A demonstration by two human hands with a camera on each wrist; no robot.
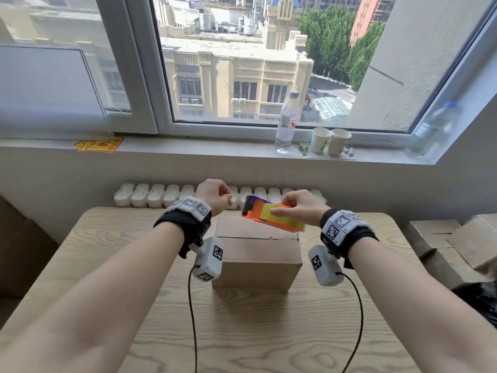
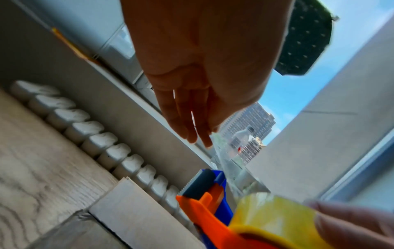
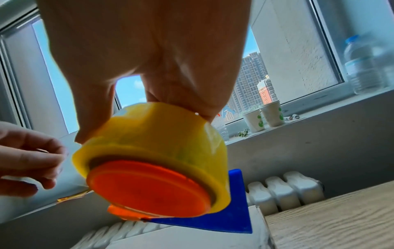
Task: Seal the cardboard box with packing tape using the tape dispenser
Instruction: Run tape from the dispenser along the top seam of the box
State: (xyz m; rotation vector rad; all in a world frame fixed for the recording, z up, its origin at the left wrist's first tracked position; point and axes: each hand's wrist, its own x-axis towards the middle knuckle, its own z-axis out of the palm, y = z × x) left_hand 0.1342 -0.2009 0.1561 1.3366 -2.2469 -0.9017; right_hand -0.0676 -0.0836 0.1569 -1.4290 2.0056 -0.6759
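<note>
1. Bench (image 1: 107, 265): pale wood grain, below both hands, carrying the box. A white ribbed radiator (image 1: 150, 196) runs along its far edge, beyond the fingers.
2. Window sill (image 1: 188, 149): above and beyond the fingers. On it stand a clear water bottle (image 1: 287, 122), two paper cups (image 1: 329, 141) to its right, a second bottle (image 1: 433, 130) at the far right end, and yellow-and-red leaflets (image 1: 98, 144) at the left end.
3. Cardboard box (image 1: 256, 251): plain brown, standing on the bench directly under and just nearer than the fingers of both hands. Its top flaps are folded down and meet at a seam (image 1: 258, 237) with no tape visible on it.
4. Tape dispenser (image 1: 271, 216): orange frame with a blue part and a dark toothed cutter (image 2: 198, 185) at its left end, loaded with a yellowish tape roll (image 3: 153, 148). It is held above the far edge of the box top; whether it touches the cardboard cannot be told.
5. Right hand (image 1: 301, 208): fingers (image 3: 187, 94) curled over the top of the roll, thumb down its near side, gripping the dispenser.
6. Left hand (image 1: 215, 196): just left of the cutter end, fingers (image 2: 187, 121) drawn together with the thumb, tips pinched. A clear strip (image 2: 226, 161) runs from the dispenser up towards those fingertips; whether they actually hold its end cannot be told.
</note>
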